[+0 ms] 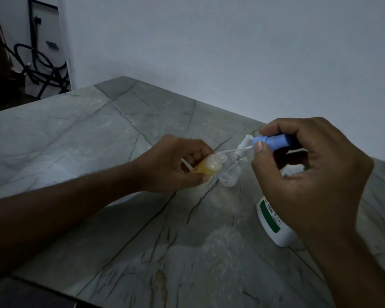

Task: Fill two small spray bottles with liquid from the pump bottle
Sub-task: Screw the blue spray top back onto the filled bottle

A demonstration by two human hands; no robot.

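Your left hand (176, 162): closed around tilted yellow-filled spray bottle (206, 167), mid-tabletop (76, 134). Your right hand (307, 172): pinching blue spray cap (270, 141), its tube entering that bottle's neck. Clear spray bottle (230, 172): upright, just beside. Pump bottle (273, 221): near the right edge.

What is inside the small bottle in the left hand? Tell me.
Yellowish liquid fills the small bottle held tilted in the left hand. The spray head's thin white tube reaches its neck. Fingers cover the bottle's base.
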